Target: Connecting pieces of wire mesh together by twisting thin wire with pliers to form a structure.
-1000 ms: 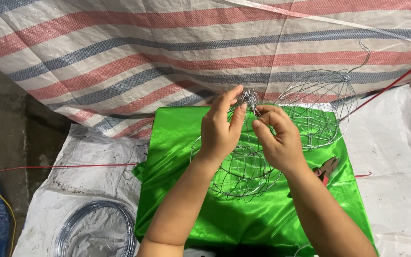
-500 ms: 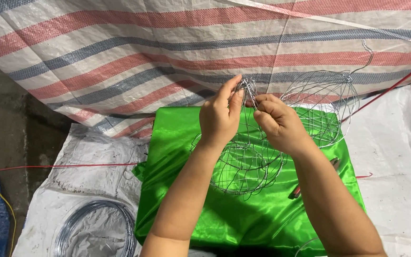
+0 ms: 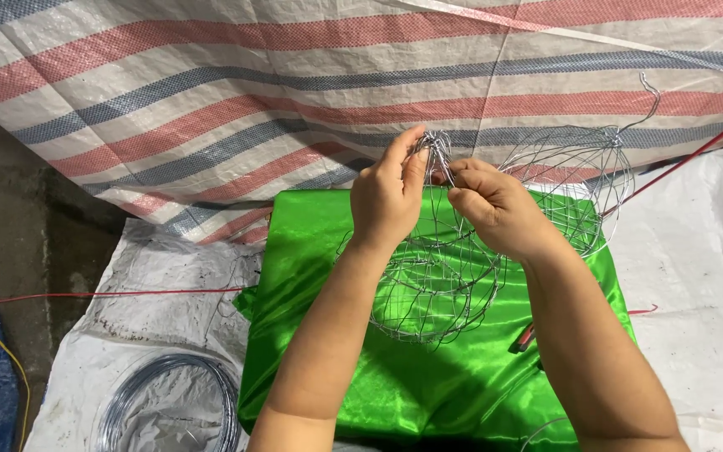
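- A rounded cage of thin silver wire mesh [image 3: 437,285] is held up over a shiny green satin cloth [image 3: 311,276], its long axis running from a gathered, twisted top point down toward the person, bulging widest at the lower end.
- The left hand [image 3: 388,199] is closed in a pinch on the twisted wire tip at the top of the cage, thumb and forefinger pressed together.
- The right hand [image 3: 495,205] is curled shut on wire strands just beside that same tip, knuckles facing the camera; the two hands nearly touch.
- A second silver wire mesh cage [image 3: 583,180] sits behind and to the right, touching the first, with a loose wire end sticking up.
- A red, white and grey striped tarpaulin [image 3: 211,100] hangs behind.
- A coil of bare silver wire [image 3: 169,406] lies on white sheeting [image 3: 696,335] at the lower left, well apart from the hands.
- A thin red cord [image 3: 85,295] runs across the left, and a red-handled tool [image 3: 525,337] peeks from under the right forearm.
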